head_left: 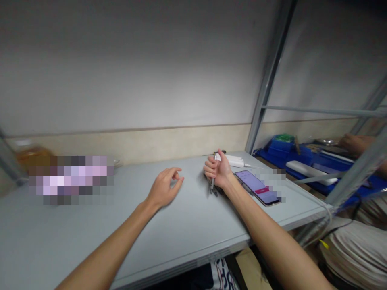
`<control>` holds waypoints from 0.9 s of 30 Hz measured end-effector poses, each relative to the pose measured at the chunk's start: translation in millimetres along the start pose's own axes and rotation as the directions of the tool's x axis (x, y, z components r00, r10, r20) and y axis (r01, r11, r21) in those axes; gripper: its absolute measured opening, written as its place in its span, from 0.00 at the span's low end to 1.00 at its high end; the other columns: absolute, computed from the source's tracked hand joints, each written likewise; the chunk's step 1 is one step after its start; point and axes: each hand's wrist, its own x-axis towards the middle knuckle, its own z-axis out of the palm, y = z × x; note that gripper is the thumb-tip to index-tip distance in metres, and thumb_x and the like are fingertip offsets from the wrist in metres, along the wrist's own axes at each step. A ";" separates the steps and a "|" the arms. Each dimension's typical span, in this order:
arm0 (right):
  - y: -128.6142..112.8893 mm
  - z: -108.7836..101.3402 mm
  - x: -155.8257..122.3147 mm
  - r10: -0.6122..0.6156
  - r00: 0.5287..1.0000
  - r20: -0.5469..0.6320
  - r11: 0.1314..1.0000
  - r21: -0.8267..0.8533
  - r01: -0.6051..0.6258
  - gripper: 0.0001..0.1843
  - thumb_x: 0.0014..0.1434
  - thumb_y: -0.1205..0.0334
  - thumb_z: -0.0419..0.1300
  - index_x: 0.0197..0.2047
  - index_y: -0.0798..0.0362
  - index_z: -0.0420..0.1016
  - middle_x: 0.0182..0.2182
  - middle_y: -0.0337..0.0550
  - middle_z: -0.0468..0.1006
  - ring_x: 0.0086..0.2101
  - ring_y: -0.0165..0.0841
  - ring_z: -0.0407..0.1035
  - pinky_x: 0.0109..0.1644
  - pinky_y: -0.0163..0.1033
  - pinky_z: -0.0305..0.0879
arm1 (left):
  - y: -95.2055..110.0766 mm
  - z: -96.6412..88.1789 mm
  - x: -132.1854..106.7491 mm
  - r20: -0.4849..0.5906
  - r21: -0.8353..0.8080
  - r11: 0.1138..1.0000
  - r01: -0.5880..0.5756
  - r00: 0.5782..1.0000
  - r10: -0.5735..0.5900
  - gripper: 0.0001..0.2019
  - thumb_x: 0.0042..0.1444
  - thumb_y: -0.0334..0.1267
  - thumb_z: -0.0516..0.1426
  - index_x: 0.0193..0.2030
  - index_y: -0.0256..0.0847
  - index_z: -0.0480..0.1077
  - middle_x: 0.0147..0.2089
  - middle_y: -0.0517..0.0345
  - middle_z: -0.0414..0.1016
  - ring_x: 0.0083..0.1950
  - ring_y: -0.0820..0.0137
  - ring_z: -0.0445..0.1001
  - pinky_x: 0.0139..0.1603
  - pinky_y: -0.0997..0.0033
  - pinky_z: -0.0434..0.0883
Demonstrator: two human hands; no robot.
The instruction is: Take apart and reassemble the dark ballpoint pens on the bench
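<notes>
A slim grey tool (pixel 212 187), too blurred to identify, is held in the curled right hand (pixel 222 173), long axis nearly upright; the left hand (pixel 165 186), empty, fingers loosely parted, is poised to its left.

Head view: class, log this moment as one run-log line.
left hand: fingers loosely curled, nothing visible in them | right hand: closed around slim metallic tool | phone: screen lit, on table beside right forearm
</notes>
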 end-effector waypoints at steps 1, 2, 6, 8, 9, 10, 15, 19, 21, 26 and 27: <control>0.2 -0.7 -0.5 0.016 1.000 -0.007 1.000 0.006 -0.016 0.24 0.56 0.45 0.44 0.17 0.51 0.45 0.12 0.30 0.42 0.14 0.24 0.35 0.14 0.29 0.34 | -0.3 0.5 0.1 0.015 -0.002 1.000 0.002 1.000 -0.002 0.12 0.56 0.39 0.51 0.45 0.39 0.65 0.33 0.56 0.71 0.37 0.68 0.69 0.42 0.66 0.66; 0.4 -1.1 -0.9 0.033 0.999 -0.013 0.999 0.018 -0.033 0.23 0.56 0.47 0.43 0.17 0.51 0.44 0.12 0.30 0.41 0.14 0.24 0.33 0.14 0.29 0.33 | -0.1 0.9 0.1 0.030 -0.003 1.000 0.001 1.000 -0.001 0.11 0.56 0.39 0.51 0.44 0.39 0.65 0.32 0.57 0.71 0.36 0.69 0.69 0.42 0.66 0.66; -0.1 -1.0 -1.3 0.063 0.998 0.009 0.995 0.075 -0.064 0.21 0.55 0.51 0.43 0.16 0.51 0.45 0.11 0.30 0.40 0.14 0.24 0.31 0.13 0.29 0.32 | 2.3 1.9 -0.1 0.079 0.007 1.000 -0.005 0.997 0.004 0.10 0.56 0.39 0.51 0.42 0.39 0.66 0.31 0.58 0.71 0.34 0.69 0.69 0.40 0.67 0.65; -0.8 -0.6 -1.3 0.064 0.997 0.035 0.995 0.072 -0.066 0.22 0.55 0.48 0.43 0.16 0.51 0.45 0.11 0.29 0.41 0.14 0.23 0.32 0.13 0.28 0.33 | 2.5 2.0 -0.4 0.091 0.017 1.000 -0.006 0.996 0.005 0.09 0.56 0.38 0.51 0.41 0.39 0.66 0.30 0.58 0.70 0.33 0.70 0.69 0.39 0.68 0.65; -1.1 -0.4 -1.3 0.066 0.997 0.043 0.996 0.062 -0.068 0.23 0.55 0.47 0.43 0.16 0.51 0.46 0.11 0.29 0.41 0.14 0.23 0.32 0.13 0.28 0.34 | 2.2 2.2 -0.7 0.097 0.022 1.000 -0.007 0.995 0.005 0.08 0.56 0.38 0.51 0.40 0.39 0.66 0.30 0.59 0.70 0.33 0.70 0.69 0.39 0.68 0.65; -1.4 0.0 -1.5 0.073 0.996 0.048 0.996 0.051 -0.075 0.23 0.55 0.47 0.43 0.16 0.51 0.45 0.11 0.29 0.41 0.14 0.23 0.32 0.13 0.28 0.34 | 1.6 2.4 -1.0 0.103 0.027 1.000 -0.008 0.995 0.005 0.08 0.56 0.38 0.51 0.40 0.39 0.66 0.29 0.59 0.70 0.32 0.70 0.69 0.38 0.69 0.65; -1.6 3.2 -3.2 0.116 0.990 0.077 0.991 0.051 -0.120 0.24 0.55 0.45 0.45 0.16 0.52 0.45 0.11 0.29 0.41 0.13 0.22 0.33 0.12 0.27 0.34 | -0.7 3.3 -2.0 0.135 0.032 0.999 -0.013 0.991 0.009 0.07 0.56 0.37 0.51 0.38 0.39 0.67 0.27 0.60 0.69 0.31 0.71 0.68 0.36 0.70 0.65; -1.2 3.7 -3.7 0.130 0.981 0.143 0.984 0.099 -0.145 0.24 0.54 0.44 0.46 0.17 0.52 0.47 0.11 0.28 0.42 0.14 0.22 0.34 0.12 0.26 0.36 | 1.9 1.8 -1.2 0.109 0.036 0.999 -0.019 0.994 0.015 0.07 0.57 0.36 0.49 0.36 0.39 0.67 0.26 0.60 0.69 0.30 0.72 0.68 0.36 0.71 0.64; -0.8 2.5 -3.2 0.123 0.978 0.168 0.982 0.122 -0.144 0.21 0.55 0.50 0.46 0.16 0.52 0.47 0.11 0.28 0.41 0.13 0.22 0.33 0.11 0.25 0.36 | 3.4 1.1 -0.7 0.091 0.042 0.999 -0.024 0.996 0.020 0.07 0.57 0.35 0.49 0.34 0.39 0.68 0.26 0.60 0.69 0.29 0.72 0.67 0.35 0.71 0.64; 0.0 1.0 -1.3 0.110 0.967 0.229 0.979 0.143 -0.145 0.20 0.54 0.52 0.47 0.17 0.52 0.48 0.12 0.28 0.42 0.13 0.22 0.35 0.11 0.25 0.39 | 4.4 1.1 -0.3 0.094 0.049 0.998 -0.025 0.995 0.020 0.08 0.57 0.35 0.49 0.33 0.39 0.68 0.25 0.60 0.70 0.28 0.72 0.67 0.33 0.72 0.63; 0.0 1.0 -1.0 0.110 0.966 0.233 0.979 0.144 -0.146 0.21 0.54 0.51 0.47 0.17 0.52 0.48 0.12 0.28 0.42 0.13 0.22 0.35 0.11 0.25 0.40 | 4.4 1.0 -0.4 0.094 0.050 0.998 -0.024 0.995 0.019 0.08 0.57 0.35 0.49 0.33 0.39 0.68 0.25 0.60 0.70 0.27 0.73 0.67 0.33 0.72 0.63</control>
